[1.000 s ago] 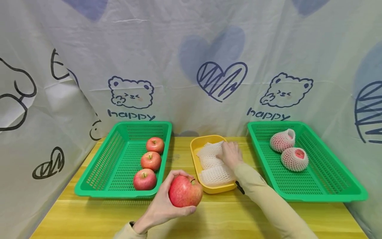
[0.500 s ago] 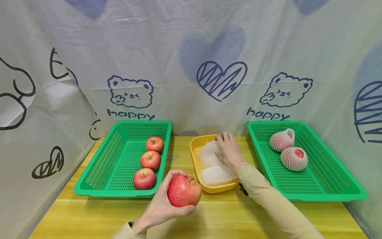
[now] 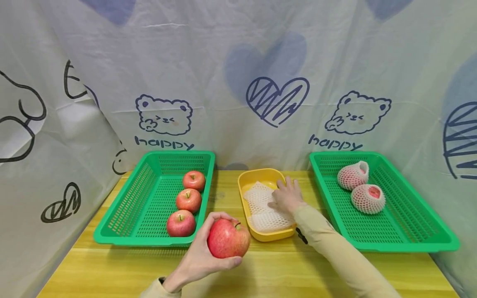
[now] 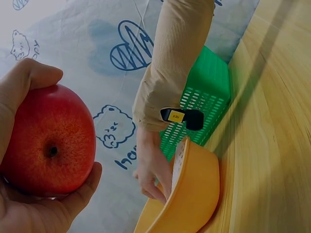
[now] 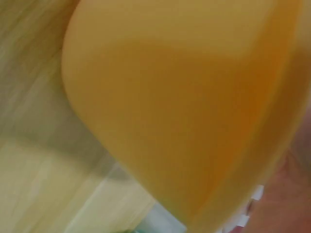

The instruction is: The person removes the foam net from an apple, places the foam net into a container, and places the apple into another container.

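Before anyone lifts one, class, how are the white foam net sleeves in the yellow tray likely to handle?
The foam net sleeves would probably be floppy: they lie flattened in the yellow tray, while those on the netted red fruit bulge to its shape. They look light for their size, being open mesh. Rolling seems unlikely while they lie so flat.

Speckled red apple point(image 3: 228, 239) — white latticed nets point(image 3: 266, 221)
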`<state>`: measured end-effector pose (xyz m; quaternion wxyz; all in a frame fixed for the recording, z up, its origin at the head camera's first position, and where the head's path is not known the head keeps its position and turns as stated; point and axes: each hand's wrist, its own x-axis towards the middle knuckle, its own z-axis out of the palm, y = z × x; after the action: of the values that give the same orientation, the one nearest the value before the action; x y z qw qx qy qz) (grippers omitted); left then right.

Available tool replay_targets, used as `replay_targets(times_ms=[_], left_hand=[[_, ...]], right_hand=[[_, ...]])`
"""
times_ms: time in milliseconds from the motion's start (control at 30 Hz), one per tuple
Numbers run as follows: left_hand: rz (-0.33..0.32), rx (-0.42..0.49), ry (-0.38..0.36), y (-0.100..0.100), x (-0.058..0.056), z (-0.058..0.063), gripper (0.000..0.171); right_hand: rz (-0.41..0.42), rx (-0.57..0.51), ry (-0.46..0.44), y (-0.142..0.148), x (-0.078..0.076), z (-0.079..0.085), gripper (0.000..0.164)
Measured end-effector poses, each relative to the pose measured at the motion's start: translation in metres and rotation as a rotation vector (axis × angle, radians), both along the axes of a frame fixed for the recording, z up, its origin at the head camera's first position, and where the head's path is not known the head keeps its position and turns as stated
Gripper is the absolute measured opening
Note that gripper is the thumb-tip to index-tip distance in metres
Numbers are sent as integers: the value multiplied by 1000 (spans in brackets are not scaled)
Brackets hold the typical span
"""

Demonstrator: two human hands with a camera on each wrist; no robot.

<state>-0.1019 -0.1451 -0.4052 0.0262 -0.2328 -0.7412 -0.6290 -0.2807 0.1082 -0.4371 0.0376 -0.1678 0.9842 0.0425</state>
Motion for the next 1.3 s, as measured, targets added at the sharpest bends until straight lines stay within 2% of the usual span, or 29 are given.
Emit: replay_targets(times_ms=[200, 367, 567, 833, 1100, 1300], left_hand=[[-6, 6, 3, 0, 1, 0, 68], [3, 18, -13, -1, 1, 1, 67], [14, 42, -9, -2, 2, 3, 67], [34, 45, 16, -2, 0, 4, 67], [32, 46, -1, -1, 1, 4, 68], [25, 42, -22, -1, 1, 4, 67]], right_hand=[[-41, -9, -122, 0, 1, 1, 49], [-59, -6, -144, -1, 0, 1, 51], [-55, -53, -124, 1, 0, 1, 49], [-77, -227, -45, 8, -2, 1, 51], [-84, -322, -29, 13, -3, 7, 59], [-64, -389, -5, 15, -1, 12, 56]])
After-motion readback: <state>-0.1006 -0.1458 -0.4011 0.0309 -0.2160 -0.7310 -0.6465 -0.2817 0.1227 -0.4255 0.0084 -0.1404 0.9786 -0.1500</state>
